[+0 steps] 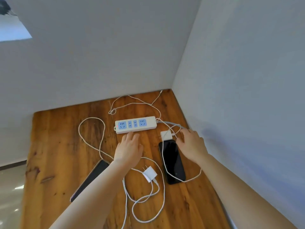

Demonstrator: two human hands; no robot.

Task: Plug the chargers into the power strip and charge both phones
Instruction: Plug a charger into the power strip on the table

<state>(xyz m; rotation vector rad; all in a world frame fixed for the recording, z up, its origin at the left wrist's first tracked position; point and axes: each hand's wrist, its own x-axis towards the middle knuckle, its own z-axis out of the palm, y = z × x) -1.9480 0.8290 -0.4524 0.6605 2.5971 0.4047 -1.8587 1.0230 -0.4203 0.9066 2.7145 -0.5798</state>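
Observation:
A white power strip (135,124) with blue sockets and a red light lies on the wooden table (56,151), nothing plugged into it. My left hand (129,148) hovers open just in front of it, fingertips near its front edge. One white charger (166,135) lies at the top of a black phone (172,161); my right hand (192,143) is open right beside that charger, over its white cable. A second white charger (149,173) lies loose in the middle. A second dark phone (91,178) sits partly under my left forearm.
White cables (149,200) loop across the table front and another cable (132,100) curls behind the strip. Grey walls (239,80) close the back and right side. The table's left edge drops to a pale floor (9,187).

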